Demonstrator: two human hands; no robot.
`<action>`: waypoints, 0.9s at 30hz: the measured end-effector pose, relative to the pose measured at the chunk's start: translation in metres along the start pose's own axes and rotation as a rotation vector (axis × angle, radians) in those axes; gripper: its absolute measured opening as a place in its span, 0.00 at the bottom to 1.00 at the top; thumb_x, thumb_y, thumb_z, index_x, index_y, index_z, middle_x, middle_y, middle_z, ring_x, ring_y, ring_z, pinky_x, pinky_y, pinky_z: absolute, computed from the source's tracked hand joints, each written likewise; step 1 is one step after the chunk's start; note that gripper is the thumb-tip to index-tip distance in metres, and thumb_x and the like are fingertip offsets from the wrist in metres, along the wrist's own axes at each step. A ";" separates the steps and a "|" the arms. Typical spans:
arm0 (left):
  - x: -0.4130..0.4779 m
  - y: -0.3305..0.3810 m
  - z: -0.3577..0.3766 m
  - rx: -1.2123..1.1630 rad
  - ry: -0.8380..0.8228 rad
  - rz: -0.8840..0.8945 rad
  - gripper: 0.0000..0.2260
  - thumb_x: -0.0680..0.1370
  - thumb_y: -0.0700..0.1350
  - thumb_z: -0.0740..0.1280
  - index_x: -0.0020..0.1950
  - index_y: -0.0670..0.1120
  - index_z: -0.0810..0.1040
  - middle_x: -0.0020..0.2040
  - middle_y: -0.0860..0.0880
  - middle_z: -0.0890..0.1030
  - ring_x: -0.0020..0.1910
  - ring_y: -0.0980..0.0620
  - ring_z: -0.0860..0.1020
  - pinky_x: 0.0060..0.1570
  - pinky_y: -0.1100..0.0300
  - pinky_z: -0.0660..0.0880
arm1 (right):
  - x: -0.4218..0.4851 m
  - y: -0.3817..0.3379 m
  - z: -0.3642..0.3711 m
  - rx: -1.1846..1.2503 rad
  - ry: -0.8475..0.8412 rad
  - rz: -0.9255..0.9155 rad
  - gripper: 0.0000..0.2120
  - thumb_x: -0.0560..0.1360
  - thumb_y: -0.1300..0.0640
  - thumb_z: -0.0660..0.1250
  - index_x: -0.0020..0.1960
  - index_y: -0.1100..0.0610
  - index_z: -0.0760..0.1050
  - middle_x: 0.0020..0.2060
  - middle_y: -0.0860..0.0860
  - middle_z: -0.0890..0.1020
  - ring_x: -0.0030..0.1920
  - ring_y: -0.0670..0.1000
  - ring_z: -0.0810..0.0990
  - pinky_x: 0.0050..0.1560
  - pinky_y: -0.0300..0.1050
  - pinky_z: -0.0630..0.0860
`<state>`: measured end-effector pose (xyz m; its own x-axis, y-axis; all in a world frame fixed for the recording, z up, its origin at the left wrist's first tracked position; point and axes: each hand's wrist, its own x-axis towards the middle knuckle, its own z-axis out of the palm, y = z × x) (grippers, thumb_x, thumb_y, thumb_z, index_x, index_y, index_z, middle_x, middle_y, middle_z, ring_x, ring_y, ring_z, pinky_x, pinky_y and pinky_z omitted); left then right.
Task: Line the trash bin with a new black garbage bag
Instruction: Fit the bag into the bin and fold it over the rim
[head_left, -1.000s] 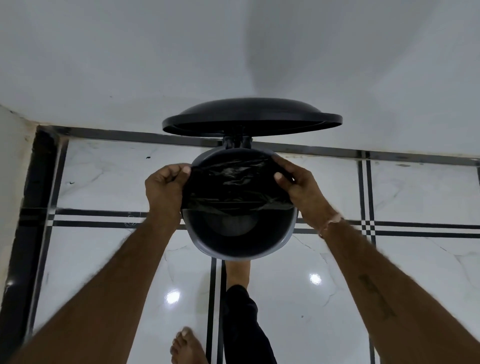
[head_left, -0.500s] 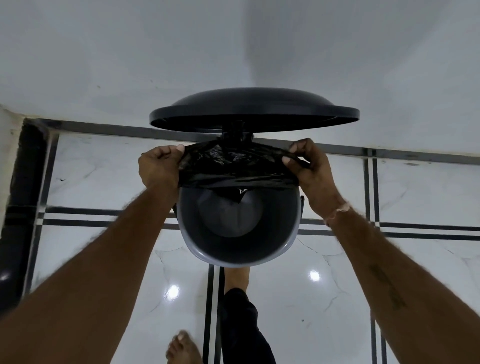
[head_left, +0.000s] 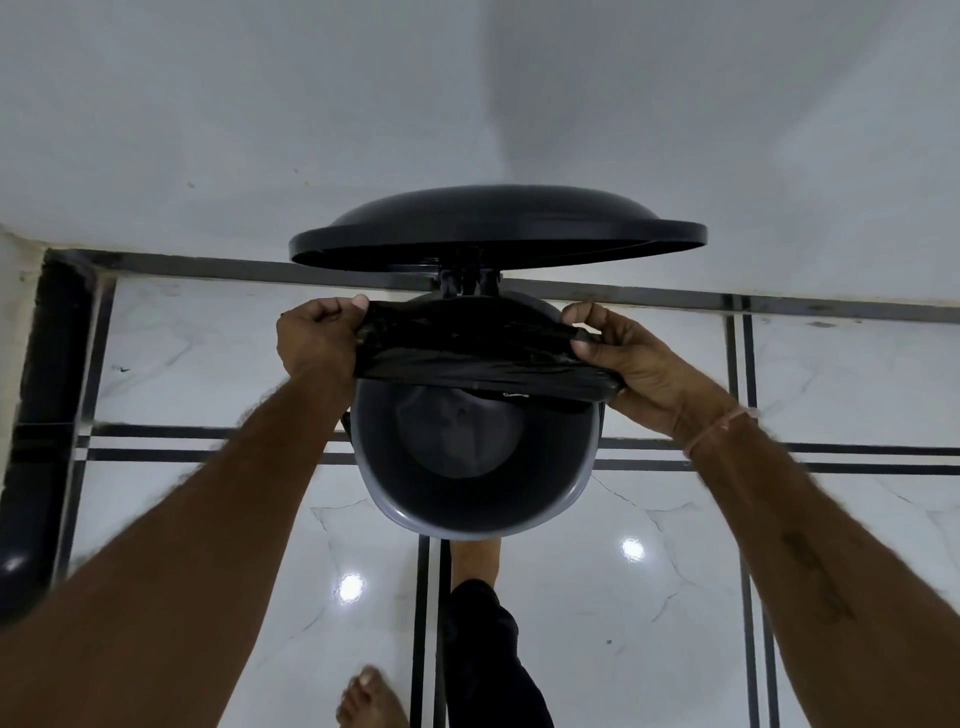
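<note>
Item 1: round dark-grey plastic trash bin (head_left: 524, 512), set upright on glossy white marble-look floor tiles w/ black inlay lines (head_left: 670, 613), near the wall. Interior was seen bare down to the base; no liner inside yet.

Item 2: domed black plastic bin lid (head_left: 496, 228), raised on rear hinge, held open above the far rim.

Item 3: crumpled black plastic garbage bag (head_left: 467, 348), bunched into a wide band and stretched taut across the far half of the bin mouth, approx. at rim level. A small part of it was seen hanging just inside the opening.

Item 4: left hand (head_left: 319, 338), fingers curled closed on the bag's left end, at the bin's left rim.

Item 5: right hand (head_left: 631, 358), thumb and fingers pinched on the bag's right end, at the right rim. Thin pale band (head_left: 719, 428) was noted on the right wrist.

Item 6: bare foot (head_left: 475, 558) placed at the bin's near base, dark trouser leg (head_left: 493, 660) behind it; pedal contact cannot be told.

Item 7: second bare foot (head_left: 369, 699) at lower edge, apart from bin.
</note>
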<state>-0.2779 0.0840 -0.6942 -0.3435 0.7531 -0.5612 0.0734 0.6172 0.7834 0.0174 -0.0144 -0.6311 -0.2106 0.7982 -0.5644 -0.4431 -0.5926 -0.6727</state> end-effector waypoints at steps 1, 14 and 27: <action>0.001 0.000 0.000 0.005 0.005 0.003 0.08 0.73 0.45 0.79 0.36 0.50 0.83 0.38 0.50 0.85 0.41 0.50 0.84 0.56 0.50 0.83 | 0.000 0.000 -0.002 0.014 0.001 0.021 0.25 0.61 0.57 0.84 0.54 0.55 0.78 0.44 0.52 0.86 0.42 0.49 0.87 0.46 0.42 0.84; -0.007 0.000 -0.003 0.030 -0.044 0.065 0.07 0.75 0.46 0.77 0.39 0.49 0.83 0.38 0.50 0.85 0.37 0.54 0.82 0.55 0.50 0.83 | 0.003 0.017 0.000 -0.234 0.298 -0.204 0.16 0.82 0.71 0.59 0.56 0.59 0.83 0.49 0.52 0.88 0.49 0.49 0.86 0.51 0.40 0.82; 0.014 0.003 0.014 0.038 -0.003 0.060 0.10 0.72 0.52 0.79 0.39 0.47 0.84 0.39 0.47 0.87 0.39 0.49 0.85 0.51 0.47 0.85 | 0.047 0.004 -0.013 -0.464 0.618 -0.313 0.04 0.78 0.67 0.71 0.51 0.62 0.81 0.40 0.52 0.84 0.39 0.47 0.82 0.40 0.40 0.80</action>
<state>-0.2692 0.0992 -0.7035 -0.3346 0.7898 -0.5141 0.1293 0.5789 0.8051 0.0174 0.0191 -0.6665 0.4387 0.8101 -0.3889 0.0307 -0.4460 -0.8945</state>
